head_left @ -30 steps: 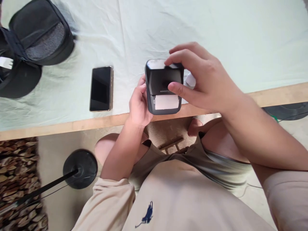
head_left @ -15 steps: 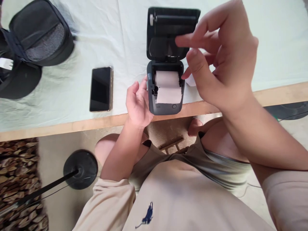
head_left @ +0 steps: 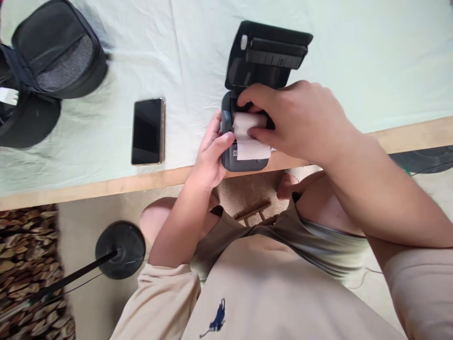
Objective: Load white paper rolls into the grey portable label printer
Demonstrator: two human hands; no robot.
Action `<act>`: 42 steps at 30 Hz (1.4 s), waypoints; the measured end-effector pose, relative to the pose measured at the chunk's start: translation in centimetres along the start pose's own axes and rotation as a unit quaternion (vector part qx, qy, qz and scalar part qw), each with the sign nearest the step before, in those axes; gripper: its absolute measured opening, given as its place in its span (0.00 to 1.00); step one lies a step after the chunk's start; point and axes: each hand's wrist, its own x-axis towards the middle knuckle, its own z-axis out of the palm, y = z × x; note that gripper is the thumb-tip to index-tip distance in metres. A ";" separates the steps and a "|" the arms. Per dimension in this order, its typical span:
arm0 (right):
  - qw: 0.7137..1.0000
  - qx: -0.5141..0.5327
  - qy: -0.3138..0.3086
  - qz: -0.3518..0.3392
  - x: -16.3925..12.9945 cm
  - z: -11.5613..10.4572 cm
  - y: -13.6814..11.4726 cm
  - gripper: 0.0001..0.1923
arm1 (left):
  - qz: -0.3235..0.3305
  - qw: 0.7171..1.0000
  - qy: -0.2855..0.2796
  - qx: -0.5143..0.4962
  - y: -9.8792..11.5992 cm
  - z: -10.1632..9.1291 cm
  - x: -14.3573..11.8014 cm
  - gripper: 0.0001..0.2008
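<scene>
A small dark grey label printer (head_left: 244, 165) is held at the table's front edge, its black lid (head_left: 258, 71) swung up and back. Inside it sits a white paper roll (head_left: 249, 123), with the loose end hanging over the printer's front. My left hand (head_left: 214, 156) grips the printer's left side, thumb on the rim and fingers behind. Over the open compartment, my right hand (head_left: 283, 118) has its thumb and index finger around the roll, touching the paper; its other fingers are mostly hidden.
A smartphone (head_left: 147, 132) lies on the pale cloth left of the printer. An open black case (head_left: 53, 56) with a white item inside stands at the far left. Below the wooden table edge (head_left: 170, 178), a round black stand base (head_left: 120, 249) rests on the floor.
My right hand has come down from beside the lid onto the paper roll. The printer has tilted and shifted slightly right, and my left thumb has moved onto its rim.
</scene>
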 end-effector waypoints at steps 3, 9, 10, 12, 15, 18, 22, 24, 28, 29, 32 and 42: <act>0.997 0.076 0.028 -0.009 -0.4 -0.2 0.4 0.26 | 0.000 1.000 0.011 0.004 0.2 0.3 -0.1 0.22; 0.826 0.525 0.204 0.030 -1.4 -0.8 4.9 0.19 | -0.006 0.999 0.044 -0.014 0.4 0.4 0.2 0.14; 0.792 0.566 0.219 0.063 -1.3 -0.6 5.8 0.16 | -0.009 0.999 0.047 -0.021 0.4 0.4 0.2 0.13; 0.740 0.618 0.236 0.124 -0.8 0.2 7.4 0.13 | -0.017 0.998 0.051 -0.036 0.4 0.3 0.3 0.12; 0.717 0.614 0.287 0.162 -0.5 2.4 9.5 0.17 | -0.020 0.997 0.052 -0.051 0.5 0.4 0.3 0.12; 0.790 0.542 0.256 0.128 -0.9 4.7 11.8 0.20 | -0.018 0.997 0.058 -0.048 0.6 0.7 0.3 0.12; 0.891 0.379 0.210 0.138 -1.6 7.2 15.0 0.17 | -0.010 0.998 0.063 -0.030 0.5 0.8 0.5 0.13; 0.915 0.324 0.178 0.163 -2.0 7.5 15.8 0.20 | -0.006 0.998 0.061 -0.023 0.5 0.7 0.6 0.13; 0.921 0.251 0.281 0.104 -3.4 5.4 13.5 0.29 | -0.011 0.997 0.064 -0.028 0.7 0.9 0.4 0.12; 0.921 0.220 0.308 0.093 -3.6 4.9 12.2 0.22 | -0.011 0.997 0.065 -0.032 0.8 1.0 0.3 0.11; 0.944 0.183 0.265 0.063 -3.3 5.0 8.0 0.18 | -0.016 0.997 0.065 -0.028 0.9 1.2 0.1 0.11; 0.897 0.390 0.197 0.068 0.0 8.1 6.3 0.32 | -0.006 0.998 0.041 -0.040 0.3 0.3 0.5 0.11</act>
